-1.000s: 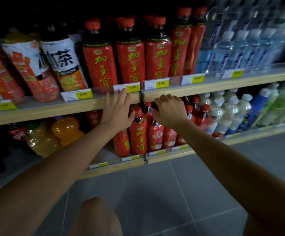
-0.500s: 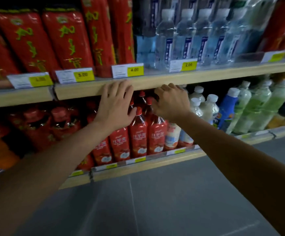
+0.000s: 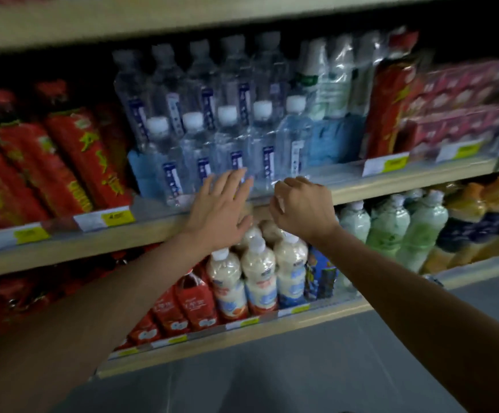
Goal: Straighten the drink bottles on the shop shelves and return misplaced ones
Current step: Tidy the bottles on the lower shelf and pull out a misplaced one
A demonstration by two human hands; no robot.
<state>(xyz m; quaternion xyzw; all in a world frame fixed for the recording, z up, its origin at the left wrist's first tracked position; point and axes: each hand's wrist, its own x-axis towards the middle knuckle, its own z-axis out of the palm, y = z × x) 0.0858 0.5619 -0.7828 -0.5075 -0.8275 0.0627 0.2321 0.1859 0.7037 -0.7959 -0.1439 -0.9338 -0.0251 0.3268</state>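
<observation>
**Both hands at the lip of the middle shelf, in front of the water bottles**

Hands. The left hand (image 3: pixel 221 210) is wide open and holds nothing. Its fingers are straight and spread, and the fingertips overlap the foot of the front-row water bottles (image 3: pixel 233 150). The right hand (image 3: pixel 301 207) is just beside it but apart, knuckles up and fingers curled under, with nothing seen in it. Blur leaves it unclear whether its fingertips touch the shelf lip.

Edges and room. The lip of the middle shelf (image 3: pixel 391 183) runs behind both hands, lower at the left and higher at the right, and carries price tags (image 3: pixel 385 166). The front water bottles stand close to that lip, packed side by side, with a taller row behind them. Grey floor (image 3: pixel 272 383) lies below the lower shelf.

Orientation. The water bottles stand upright with their long axis vertical, white caps up and blue labels facing the aisle. Red bottles (image 3: pixel 63 162) sit to their left. Cream-coloured bottles (image 3: pixel 257 272) stand caps up on the lower shelf beneath the hands.
</observation>
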